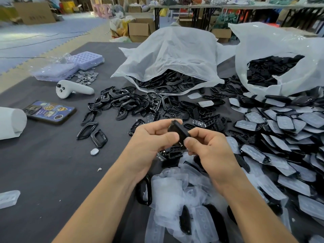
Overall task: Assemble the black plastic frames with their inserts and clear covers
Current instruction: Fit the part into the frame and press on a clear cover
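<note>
- The left grip (152, 137), fingers curled, pinches the small black plastic frame (178, 131) from nine o'clock.
- The right grip (205, 146) pinches it from three o'clock, above the dark counter (52, 163).
- Judgement: press both thumbs evenly round the rim so any insert seats flush.

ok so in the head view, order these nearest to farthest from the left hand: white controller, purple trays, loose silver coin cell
From the left hand:
1. Loose silver coin cell, just to its left.
2. White controller, farther back on the left.
3. Purple trays, behind the controller, farthest back.
</note>
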Motion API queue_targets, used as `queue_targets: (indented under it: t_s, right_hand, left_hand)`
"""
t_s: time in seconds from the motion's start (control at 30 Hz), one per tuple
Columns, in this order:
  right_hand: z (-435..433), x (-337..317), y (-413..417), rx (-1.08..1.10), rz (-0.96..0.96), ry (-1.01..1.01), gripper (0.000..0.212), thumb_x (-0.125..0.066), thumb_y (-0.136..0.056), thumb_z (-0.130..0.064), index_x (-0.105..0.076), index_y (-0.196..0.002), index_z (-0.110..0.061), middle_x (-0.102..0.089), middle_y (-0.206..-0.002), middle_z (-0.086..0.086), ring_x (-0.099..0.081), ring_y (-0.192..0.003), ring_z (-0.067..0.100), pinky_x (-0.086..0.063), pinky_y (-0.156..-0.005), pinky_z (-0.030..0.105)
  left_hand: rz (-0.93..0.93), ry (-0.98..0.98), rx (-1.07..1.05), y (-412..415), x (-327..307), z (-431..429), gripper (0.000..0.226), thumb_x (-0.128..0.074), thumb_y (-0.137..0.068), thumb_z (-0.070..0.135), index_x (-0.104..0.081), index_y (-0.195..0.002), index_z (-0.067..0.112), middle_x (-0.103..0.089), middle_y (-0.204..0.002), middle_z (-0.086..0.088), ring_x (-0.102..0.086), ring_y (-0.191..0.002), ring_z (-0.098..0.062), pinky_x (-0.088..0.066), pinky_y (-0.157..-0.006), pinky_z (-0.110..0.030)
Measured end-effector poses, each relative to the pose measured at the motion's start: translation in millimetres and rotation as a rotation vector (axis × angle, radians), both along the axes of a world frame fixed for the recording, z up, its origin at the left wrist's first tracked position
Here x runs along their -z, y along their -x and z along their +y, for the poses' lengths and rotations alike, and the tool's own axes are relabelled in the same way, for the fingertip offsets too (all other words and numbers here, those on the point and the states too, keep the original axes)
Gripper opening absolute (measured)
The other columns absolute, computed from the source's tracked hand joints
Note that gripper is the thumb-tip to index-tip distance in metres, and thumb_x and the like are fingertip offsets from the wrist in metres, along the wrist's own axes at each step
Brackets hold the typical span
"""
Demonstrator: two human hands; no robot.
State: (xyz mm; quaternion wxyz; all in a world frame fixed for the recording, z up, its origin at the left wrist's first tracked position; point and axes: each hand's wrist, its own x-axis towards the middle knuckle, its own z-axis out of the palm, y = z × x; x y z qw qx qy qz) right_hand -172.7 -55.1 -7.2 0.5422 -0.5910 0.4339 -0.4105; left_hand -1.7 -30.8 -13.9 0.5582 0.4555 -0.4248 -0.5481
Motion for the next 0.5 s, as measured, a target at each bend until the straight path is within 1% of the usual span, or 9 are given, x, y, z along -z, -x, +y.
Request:
queue_targets:
  t_s: [0.07, 0.17, 0.23, 0.3, 0.37, 0.4, 0.43, 0.47, 0.5]
  right_hand:
    - [1.4, -1.1, -0.1, -0.012, 0.002, -0.011, 0.027, -0.068, -0.092, -0.001, -0.071, -0.072, -0.019, -0.056, -0.061, -0.002, -0.046, -0.06, 0.012, -0.04, -0.056, 0.017]
    - [4.7, -2.5, -0.8, -0.092, -0.031, -0.033, 0.032, -0.068, -0.093, -0.002, -0.073, -0.069, -0.023, -0.058, -0.062, -0.005, -0.047, -0.061, 0.009, -0.041, -0.058, 0.016]
    - [7.7, -4.6, -3.7, -0.14, -0.074, -0.024, 0.032, -0.067, -0.093, -0.001, -0.075, -0.071, -0.023, -0.061, -0.064, -0.006, -0.049, -0.06, 0.006, -0.042, -0.06, 0.015]
    - [8.4, -5.4, -7.1, -0.112, -0.088, -0.004, 0.033, -0.068, -0.094, -0.001, -0.075, -0.071, -0.025, -0.063, -0.062, -0.009, -0.049, -0.057, 0.002, -0.042, -0.058, 0.013]
    - [7.3, -2.1, -7.8, 0.005, 0.009, 0.047, 0.031, -0.069, -0.093, -0.004, -0.074, -0.072, -0.026, -0.061, -0.057, -0.012, -0.045, -0.05, 0.001, -0.039, -0.051, 0.014]
    - [6.7, 0.8, -6.6, 0.081, 0.098, 0.094, 0.026, -0.07, -0.093, -0.008, -0.074, -0.075, -0.026, -0.062, -0.057, -0.012, -0.045, -0.048, 0.003, -0.039, -0.049, 0.017]
    - [6.2, 4.0, -5.0, 0.152, 0.195, 0.155, 0.021, -0.071, -0.094, -0.012, -0.074, -0.08, -0.027, -0.065, -0.061, -0.013, -0.048, -0.05, 0.003, -0.042, -0.051, 0.019]
    - [6.8, 6.6, -3.2, 0.209, 0.284, 0.221, 0.016, -0.072, -0.094, -0.015, -0.074, -0.086, -0.029, -0.069, -0.071, -0.014, -0.055, -0.058, 0.003, -0.048, -0.058, 0.021]
    - [8.3, 7.8, -2.4, 0.25, 0.359, 0.297, 0.013, -0.074, -0.093, -0.017, -0.074, -0.092, -0.03, -0.071, -0.084, -0.016, -0.062, -0.071, 0.002, -0.053, -0.069, 0.022]
  left_hand:
    - [-0.032, 0.03, 0.003, 1.5, 0.1, -0.1, 0.035, -0.076, -0.076, 0.004, -0.082, -0.108, 0.016, -0.079, -0.094, -0.01, -0.07, -0.079, -0.015, -0.055, -0.076, -0.023]
    - [0.097, -0.054, 0.027, -6.8, -1.2, -1.9, 0.043, -0.08, -0.067, 0.002, -0.084, -0.106, 0.021, -0.072, -0.079, -0.007, -0.065, -0.075, -0.018, -0.057, -0.078, -0.027]
    - [0.187, -0.073, 0.094, -14.4, -0.5, -1.9, 0.05, -0.083, -0.063, 0.002, -0.083, -0.108, 0.023, -0.074, -0.081, -0.008, -0.068, -0.078, -0.02, -0.058, -0.082, -0.03]
    - [0.229, -0.08, 0.085, -12.6, -2.4, -1.3, 0.046, -0.081, -0.067, 0.0, -0.083, -0.108, 0.022, -0.075, -0.08, -0.004, -0.068, -0.072, -0.015, -0.06, -0.074, -0.024]
    - [0.147, -0.102, -0.077, -1.5, -0.3, -2.3, 0.031, -0.081, -0.076, -0.002, -0.083, -0.101, 0.016, -0.07, -0.073, -0.003, -0.062, -0.063, -0.012, -0.055, -0.065, -0.021]
    - [0.081, -0.124, -0.176, 5.6, 0.3, -2.2, 0.02, -0.081, -0.082, 0.0, -0.083, -0.096, 0.013, -0.073, -0.074, -0.005, -0.063, -0.063, -0.012, -0.054, -0.063, -0.021]
    - [0.035, -0.142, -0.244, 12.3, 1.1, -2.2, 0.01, -0.079, -0.087, 0.005, -0.082, -0.093, 0.012, -0.078, -0.078, -0.009, -0.068, -0.066, -0.013, -0.056, -0.062, -0.022]
    - [0.014, -0.152, -0.272, 18.4, 1.7, -1.8, 0.006, -0.078, -0.09, 0.011, -0.082, -0.094, 0.011, -0.08, -0.083, -0.01, -0.073, -0.072, -0.015, -0.058, -0.063, -0.022]
    - [-0.01, -0.147, -0.268, 22.4, 4.1, -1.6, 0.009, -0.079, -0.091, 0.017, -0.082, -0.098, 0.012, -0.081, -0.088, -0.01, -0.076, -0.078, -0.016, -0.061, -0.066, -0.024]
